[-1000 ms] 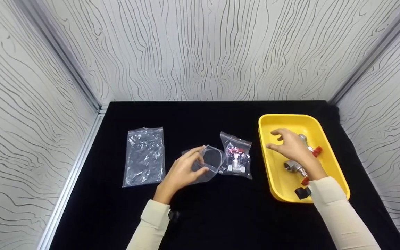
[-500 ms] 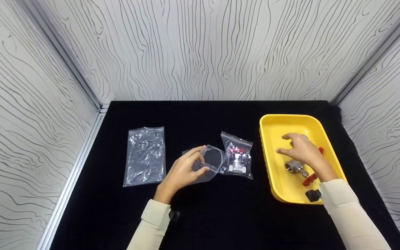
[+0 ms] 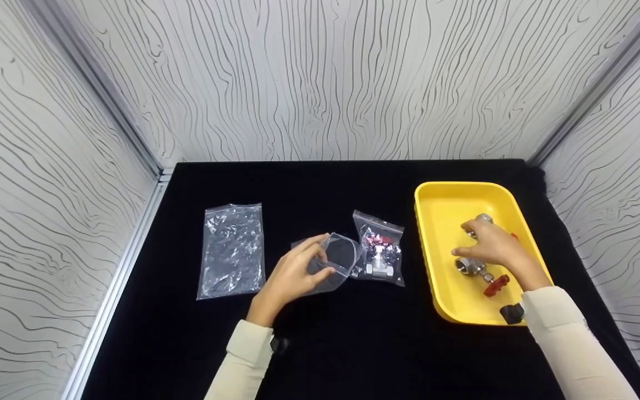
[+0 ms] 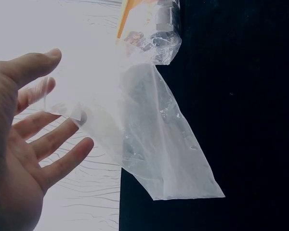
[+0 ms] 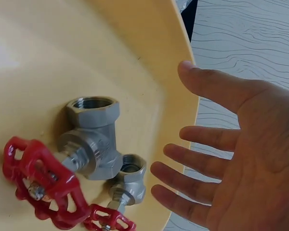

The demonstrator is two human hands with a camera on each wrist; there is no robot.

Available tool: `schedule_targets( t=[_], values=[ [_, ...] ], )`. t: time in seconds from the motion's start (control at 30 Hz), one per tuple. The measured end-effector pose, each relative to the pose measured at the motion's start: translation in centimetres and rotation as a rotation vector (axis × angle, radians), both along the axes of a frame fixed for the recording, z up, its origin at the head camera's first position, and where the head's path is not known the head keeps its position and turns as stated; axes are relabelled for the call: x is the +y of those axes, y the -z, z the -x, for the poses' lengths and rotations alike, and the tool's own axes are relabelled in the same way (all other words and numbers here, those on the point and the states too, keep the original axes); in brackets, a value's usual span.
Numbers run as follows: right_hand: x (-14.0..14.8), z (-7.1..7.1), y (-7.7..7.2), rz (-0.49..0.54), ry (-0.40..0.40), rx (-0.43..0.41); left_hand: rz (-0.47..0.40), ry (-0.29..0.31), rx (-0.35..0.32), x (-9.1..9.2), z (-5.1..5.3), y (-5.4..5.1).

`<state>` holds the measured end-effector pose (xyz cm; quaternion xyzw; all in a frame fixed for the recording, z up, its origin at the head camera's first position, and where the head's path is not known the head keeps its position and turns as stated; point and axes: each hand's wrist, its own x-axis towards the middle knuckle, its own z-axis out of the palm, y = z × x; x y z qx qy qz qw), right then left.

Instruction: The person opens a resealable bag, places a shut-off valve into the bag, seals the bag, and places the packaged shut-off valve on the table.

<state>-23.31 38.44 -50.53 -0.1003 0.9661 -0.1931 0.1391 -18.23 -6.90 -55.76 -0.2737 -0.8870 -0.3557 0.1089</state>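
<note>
In the yellow tray [image 3: 445, 216], toward its right long edge, two metal valves with red wheels. Just beyond the fingertips of the right hand [image 3: 492, 244], nearer to the tray's far edge, the far valve [image 3: 484, 218]; just nearward of the thumb, the near valve [image 3: 469, 266]. Much the closer to both: the right hand, over the tray with thumb and fingers wide apart and nothing in its grasp, clear of the metal in the right wrist view.

Near valve: pointing its wheel [image 3: 496, 285] toward the tray's near right corner and an open pipe end toward the left edge, with the long axis from body to wheel running slantwise between. Far valve: wheel toward the right edge, stem hidden behind the hand, exact angle impossible to tell.

Well left of the tray, above the black table [image 3: 348, 350]: left hand [image 3: 289, 272], with spread thumb and loose fingers propping the mouth of a clear bag [image 4: 171, 154]. Between bag and tray, a filled bag [image 3: 378, 258].
</note>
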Motion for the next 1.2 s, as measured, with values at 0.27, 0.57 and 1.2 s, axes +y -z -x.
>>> schedule_targets(
  t=[0.27,0.57,1.2],
  values=[
    [0.7,-0.2,0.8,-0.028,-0.004,-0.074,0.02,-0.005,-0.026,0.0,-0.1,-0.1],
    [1.3,-0.7,1.3,-0.05,-0.01,-0.166,0.007,-0.002,-0.024,0.0,-0.1,-0.1],
    [2.3,-1.1,3.0,0.001,0.096,-0.288,0.013,-0.003,-0.03,0.0,-0.2,0.1]
  ],
)
